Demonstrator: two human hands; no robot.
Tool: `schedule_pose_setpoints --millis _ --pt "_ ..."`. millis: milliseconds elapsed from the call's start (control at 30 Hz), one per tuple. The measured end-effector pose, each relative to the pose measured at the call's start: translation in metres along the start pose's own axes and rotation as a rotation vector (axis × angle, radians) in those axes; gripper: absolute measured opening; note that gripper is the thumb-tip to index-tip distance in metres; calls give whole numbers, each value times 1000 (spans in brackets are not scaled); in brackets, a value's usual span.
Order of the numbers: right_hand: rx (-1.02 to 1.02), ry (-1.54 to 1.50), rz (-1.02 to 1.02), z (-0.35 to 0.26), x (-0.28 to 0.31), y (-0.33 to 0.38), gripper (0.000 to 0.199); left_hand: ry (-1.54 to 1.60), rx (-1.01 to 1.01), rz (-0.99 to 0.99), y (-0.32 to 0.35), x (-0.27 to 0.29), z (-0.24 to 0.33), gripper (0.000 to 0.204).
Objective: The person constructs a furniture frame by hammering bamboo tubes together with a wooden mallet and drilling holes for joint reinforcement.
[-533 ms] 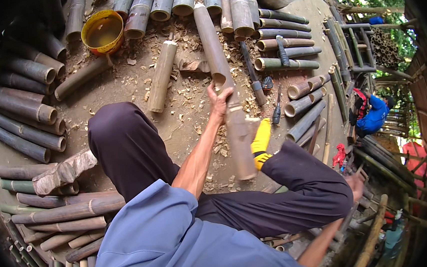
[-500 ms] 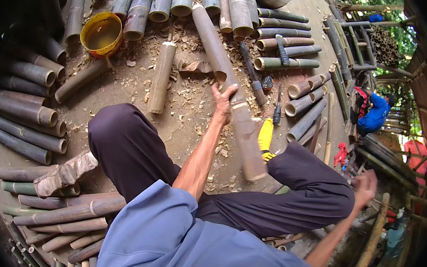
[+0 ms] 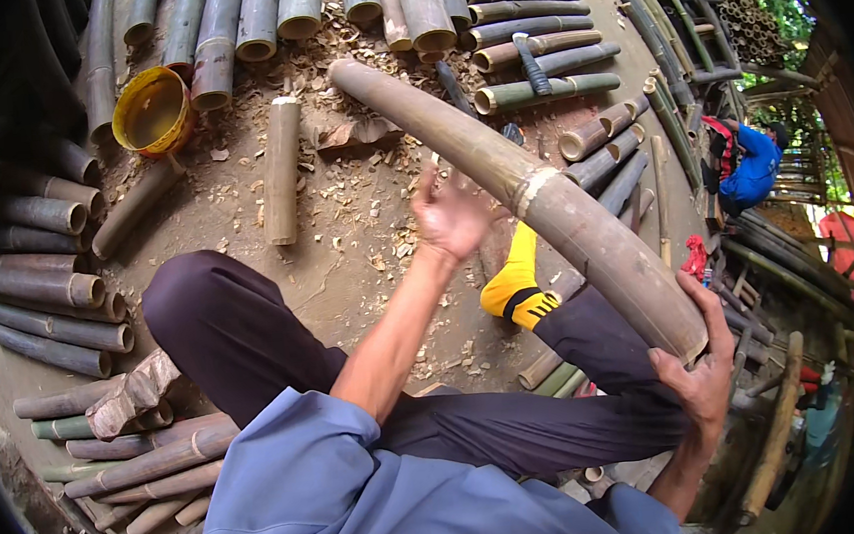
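Note:
A long brown bamboo tube slants across the space before me, from the far middle down to the near right, with a pale node ring around its middle. My right hand grips its near end, thumb on one side and fingers on the other. Just left of the tube, below its middle, my left hand is off the bamboo, slightly blurred, with its fingers apart. On the ground beyond lies a shorter, lighter bamboo piece, among scattered shavings.
A yellow bucket of murky liquid stands at the far left. Bamboo tubes are laid out on the left, far side and right. A dark-handled tool rests on the right-hand tubes. A person in blue sits far right.
My left hand has let go of the bamboo tube, and my right hand has come in from the right and taken its near end. The tube has swung to a stronger slant, its near end rightward.

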State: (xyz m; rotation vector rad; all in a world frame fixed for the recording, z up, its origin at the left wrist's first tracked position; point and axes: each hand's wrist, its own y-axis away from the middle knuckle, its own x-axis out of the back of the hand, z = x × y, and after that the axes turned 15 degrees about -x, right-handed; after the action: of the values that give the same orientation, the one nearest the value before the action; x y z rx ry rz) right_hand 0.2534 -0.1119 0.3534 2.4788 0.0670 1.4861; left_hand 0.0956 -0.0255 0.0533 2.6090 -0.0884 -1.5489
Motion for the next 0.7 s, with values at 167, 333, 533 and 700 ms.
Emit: schedule_pose_setpoints --millis 167,333,533,700 --pt "-100 350 -123 31 -27 20 81 -540 -247 232 -25 -6 31 61" --pt "-331 298 -222 128 -146 36 62 -966 -431 25 -6 -63 6 45" --pt "-31 -69 -180 68 -214 -18 92 -1457 -598 -243 2 -112 18 61" --pt "-72 -518 -2 51 -284 -80 79 -1591 -610 -342 5 -106 7 70"
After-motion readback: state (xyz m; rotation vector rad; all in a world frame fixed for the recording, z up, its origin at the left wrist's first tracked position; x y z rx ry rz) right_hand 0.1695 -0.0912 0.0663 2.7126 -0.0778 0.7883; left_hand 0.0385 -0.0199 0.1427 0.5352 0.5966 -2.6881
